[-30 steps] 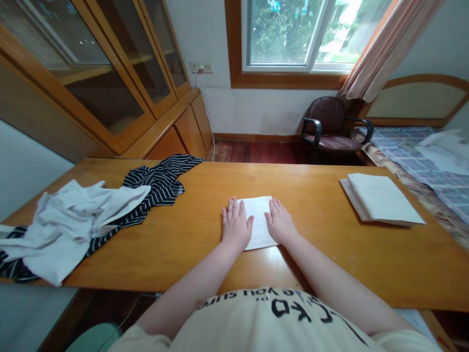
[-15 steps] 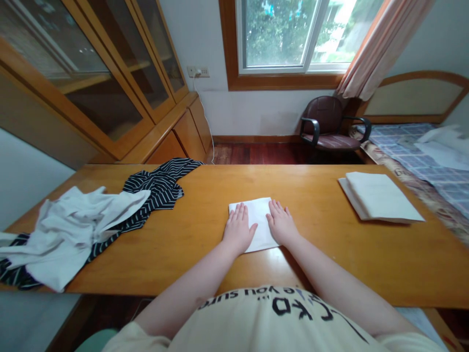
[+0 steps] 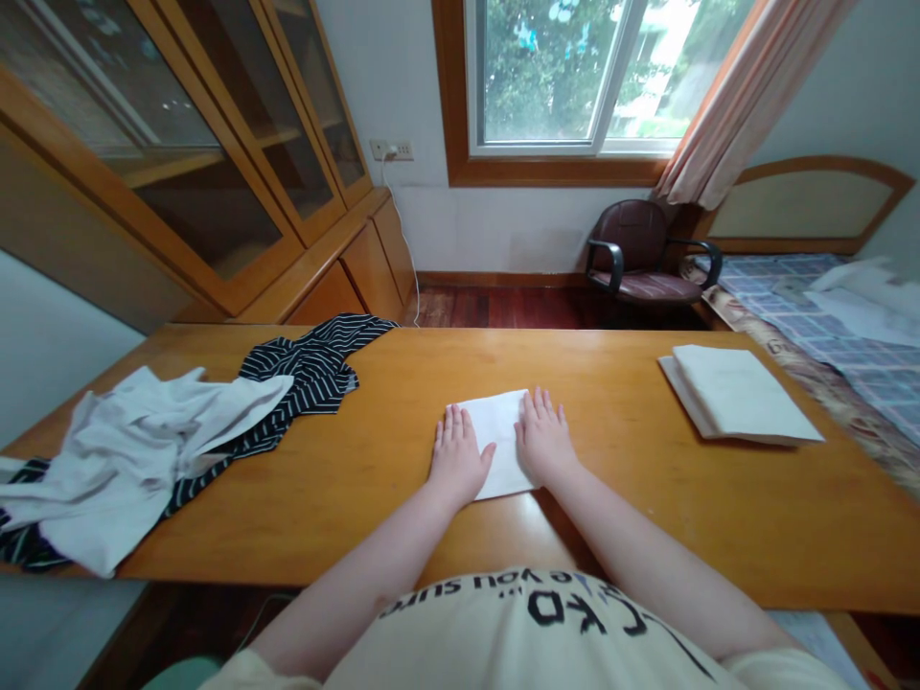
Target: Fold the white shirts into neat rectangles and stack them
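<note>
A folded white cloth (image 3: 498, 443) lies flat on the wooden table in front of me, roughly square with straight edges. My left hand (image 3: 460, 455) rests palm down along its left side, fingers stretched out and thumb pointing inward. Flat on the right side lies my right hand (image 3: 546, 441), with its fingers pointing away from me. Both hands are open and touch the cloth without gripping it; they cover parts of its side edges.
On the left of the table (image 3: 610, 546) lie a crumpled white garment (image 3: 136, 460) and a black-and-white striped garment (image 3: 302, 369), partly overlapping. A folded white stack (image 3: 744, 393) sits on the right. Beyond the table are a cabinet (image 3: 345, 249), an armchair (image 3: 639, 249) and a bed (image 3: 791, 287).
Both hands have shifted slightly to the left together with the white cloth, staying flat on it. The view has tilted up a little.
</note>
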Tool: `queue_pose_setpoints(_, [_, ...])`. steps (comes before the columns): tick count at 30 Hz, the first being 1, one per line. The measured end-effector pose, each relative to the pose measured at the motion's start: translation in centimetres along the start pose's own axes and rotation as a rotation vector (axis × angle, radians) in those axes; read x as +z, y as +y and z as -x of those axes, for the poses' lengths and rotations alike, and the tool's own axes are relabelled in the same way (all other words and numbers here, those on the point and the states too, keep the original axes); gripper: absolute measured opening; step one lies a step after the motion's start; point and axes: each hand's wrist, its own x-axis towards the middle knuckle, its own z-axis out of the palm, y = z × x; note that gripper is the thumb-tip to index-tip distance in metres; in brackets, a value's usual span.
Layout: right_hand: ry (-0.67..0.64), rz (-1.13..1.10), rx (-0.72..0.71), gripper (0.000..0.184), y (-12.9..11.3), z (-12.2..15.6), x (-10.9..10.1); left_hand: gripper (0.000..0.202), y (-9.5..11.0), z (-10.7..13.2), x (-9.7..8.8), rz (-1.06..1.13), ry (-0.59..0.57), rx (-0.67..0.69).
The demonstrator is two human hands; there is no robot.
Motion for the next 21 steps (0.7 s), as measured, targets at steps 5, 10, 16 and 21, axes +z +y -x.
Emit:
queue_pose_setpoints(5, [-0.038, -0.036, -0.096, 0.056, -2.4, -1.1, 0.3, 0.078, -0.1, -0.1, 0.1, -0.006, -0.006, 0.003])
queue_pose_setpoints(10, [-0.056, 0.014, -0.062, 0.063, -2.0, -1.4, 1.1, 0.079, -0.2, 0.0, 0.1, -0.003, -0.012, 0.023])
queue_pose_setpoints(16, [-0.058, 0.025, -0.040, 0.064, -0.5, -0.7, 1.4, 0.078, -0.1, 0.2, 0.2, 0.017, -0.011, 0.052])
queue_pose_setpoints(21, [-0.068, 0.026, 0.067, 0.068, 1.1, -0.6, 1.5, 0.079, 0.0, 0.2, 0.0, 0.049, -0.026, 0.041])
